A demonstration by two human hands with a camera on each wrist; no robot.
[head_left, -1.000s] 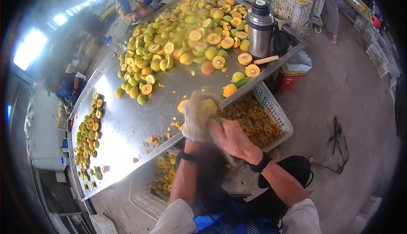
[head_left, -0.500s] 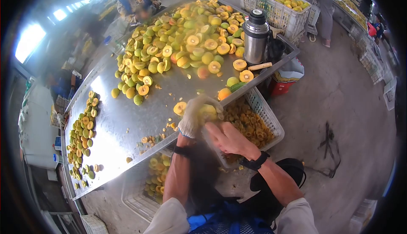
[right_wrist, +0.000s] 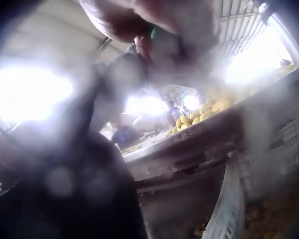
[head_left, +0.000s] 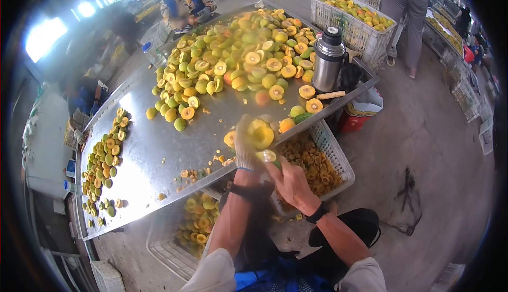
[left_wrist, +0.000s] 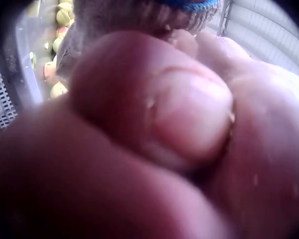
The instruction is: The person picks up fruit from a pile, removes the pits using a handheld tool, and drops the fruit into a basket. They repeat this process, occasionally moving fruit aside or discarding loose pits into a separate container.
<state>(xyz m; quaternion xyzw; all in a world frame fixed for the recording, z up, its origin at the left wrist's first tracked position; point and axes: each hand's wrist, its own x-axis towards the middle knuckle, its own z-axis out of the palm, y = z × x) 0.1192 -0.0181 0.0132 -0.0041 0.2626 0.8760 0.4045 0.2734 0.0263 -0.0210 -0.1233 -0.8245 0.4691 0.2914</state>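
In the head view my gloved left hand (head_left: 243, 150) grips a halved peach (head_left: 261, 135) over the table's near edge. Its cut yellow face is turned up and shows a round hollow. Just below it, my bare right hand (head_left: 295, 186) holds a green-handled pitting tool (head_left: 277, 162), whose end carries a pale yellowish piece (head_left: 265, 155). Another peach half (head_left: 230, 138) lies close to the glove's left side. Bare fingers (left_wrist: 154, 109) fill the left wrist view, under the knitted glove cuff (left_wrist: 149, 17). The right wrist view is hazy, with fingers (right_wrist: 124, 20) at its top.
The metal table (head_left: 159, 160) bears a large heap of peach halves (head_left: 211, 64) and a smaller row (head_left: 106, 157). A steel thermos (head_left: 328, 67) stands at the right edge. Below are a crate of scraps (head_left: 341, 162) and a crate of halves (head_left: 164, 234). People sit beyond.
My right hand with the tool has drawn slightly down from the peach half, whose hollow now shows. A pale piece has appeared at the tool's end. The head view has shifted a little.
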